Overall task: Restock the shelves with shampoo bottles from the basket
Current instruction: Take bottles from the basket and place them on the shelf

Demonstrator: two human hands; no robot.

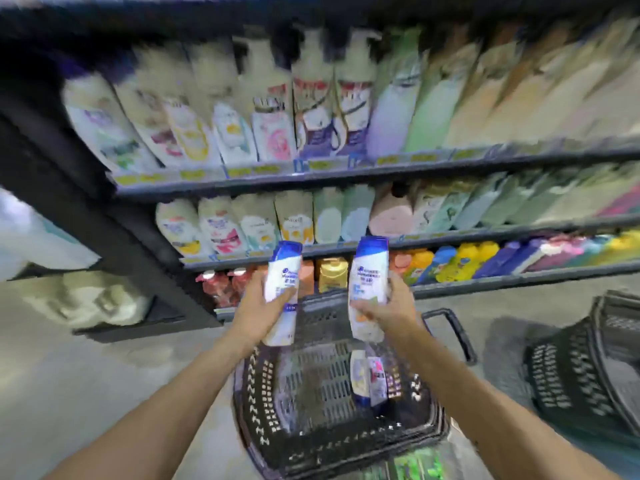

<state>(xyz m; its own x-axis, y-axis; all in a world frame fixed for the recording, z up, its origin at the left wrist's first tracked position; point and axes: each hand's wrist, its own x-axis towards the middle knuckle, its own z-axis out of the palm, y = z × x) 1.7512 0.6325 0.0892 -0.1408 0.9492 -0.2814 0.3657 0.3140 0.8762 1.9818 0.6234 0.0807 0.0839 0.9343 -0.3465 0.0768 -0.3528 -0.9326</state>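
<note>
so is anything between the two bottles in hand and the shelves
Nothing visible does. The left hand and right hand hold the left bottle and right bottle in open air above the basket, facing the shelves. The shelf rows look packed with bottles, though; the blur hides any free slot.
</note>
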